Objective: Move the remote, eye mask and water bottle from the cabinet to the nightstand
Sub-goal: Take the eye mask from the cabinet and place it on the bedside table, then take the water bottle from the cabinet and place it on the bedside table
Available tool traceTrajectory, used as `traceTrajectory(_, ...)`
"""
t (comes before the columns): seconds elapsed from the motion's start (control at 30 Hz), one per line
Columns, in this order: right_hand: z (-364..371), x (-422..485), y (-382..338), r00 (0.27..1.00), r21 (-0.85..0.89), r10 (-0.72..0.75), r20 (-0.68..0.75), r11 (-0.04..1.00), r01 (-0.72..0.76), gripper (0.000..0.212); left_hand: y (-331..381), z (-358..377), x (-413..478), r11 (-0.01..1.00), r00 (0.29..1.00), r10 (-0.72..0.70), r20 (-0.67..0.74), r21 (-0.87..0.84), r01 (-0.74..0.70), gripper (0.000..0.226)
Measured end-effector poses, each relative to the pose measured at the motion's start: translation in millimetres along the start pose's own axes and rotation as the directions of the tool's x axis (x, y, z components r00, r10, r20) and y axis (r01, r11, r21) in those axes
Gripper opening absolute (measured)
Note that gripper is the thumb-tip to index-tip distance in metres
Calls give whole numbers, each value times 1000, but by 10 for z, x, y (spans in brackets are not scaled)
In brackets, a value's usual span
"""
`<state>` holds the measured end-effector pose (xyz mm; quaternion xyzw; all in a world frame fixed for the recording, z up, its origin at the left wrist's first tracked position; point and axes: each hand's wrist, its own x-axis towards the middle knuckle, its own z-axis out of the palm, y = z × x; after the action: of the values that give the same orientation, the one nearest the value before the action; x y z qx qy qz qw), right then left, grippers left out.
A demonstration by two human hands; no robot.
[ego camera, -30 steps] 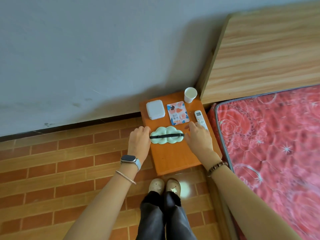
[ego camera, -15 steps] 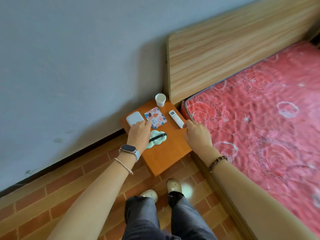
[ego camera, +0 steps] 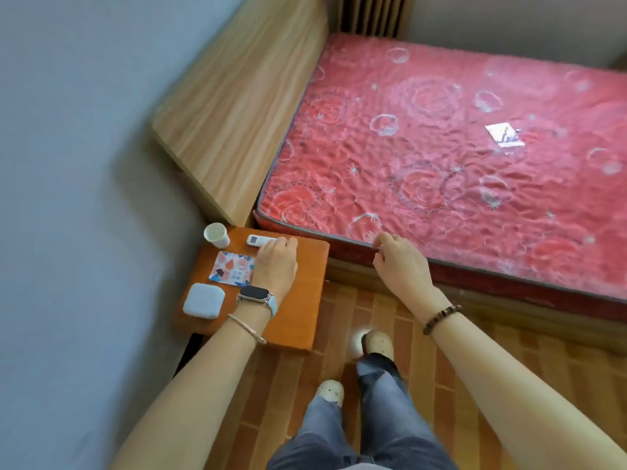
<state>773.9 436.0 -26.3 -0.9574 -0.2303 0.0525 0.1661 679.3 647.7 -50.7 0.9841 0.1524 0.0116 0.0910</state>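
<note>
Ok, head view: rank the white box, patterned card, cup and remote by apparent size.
1. card and white box: about alike, so unranked.
2. cup.
3. remote: smallest as shown, though the left hand hides part of it.

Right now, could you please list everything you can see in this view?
mattress: one, red, right side of view
headboard: one, light wood, against wall
nightstand: one, orange, beside mattress
paper cup: one, white, nightstand's far corner
remote: one, white, nightstand, at left fingertips
patterned card: one, multicoloured, nightstand middle
square box: one, white, nightstand's wall side
small packet: one, silvery, on mattress
shoes: two, cream, on floor
left hand: one, watch on wrist, over nightstand
right hand: one, beaded bracelet, over mattress edge
</note>
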Motion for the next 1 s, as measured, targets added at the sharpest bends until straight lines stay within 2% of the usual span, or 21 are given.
traceTrajectory(0.13, -151, -462, 359, 975, 31, 212, -61, 977, -211, 20, 511, 21, 131, 969, 970, 240, 26, 54, -241, 23)
traceTrajectory(0.23, -331, -829, 634, 933, 37, 335, -131, 942, -333, 19, 960, 19, 158, 912, 913, 407, 23, 47, -408, 25)
traceTrajectory(0.47, -688, -1816, 1258, 755, 86, 600, -264, 795, -601, 16, 2075, 117, 11, 736, 736, 676, 21, 8, -677, 22)
traceTrajectory(0.6, -710, -2517, 1411, 634, 120, 713, -298, 688, -716, 16, 2553, 245, -358, 629, 628, 777, 35, -35, -776, 19)
traceTrajectory(0.77, -663, -3463, 1419, 483, 160, 819, -310, 546, -823, 15, 2962, 360, -987, 463, 461, 886, 55, -26, -886, 18)
traceTrajectory(0.9, -634, -4232, 1298, 358, 205, 878, -318, 433, -878, 14, 3174, 424, -1607, 363, 359, 929, 85, -39, -931, 23)
traceTrajectory(1.0, -613, -4782, 1155, 273, 232, 895, -353, 366, -901, 13, 3295, 417, -2126, 259, 253, 963, 93, -55, -964, 25)
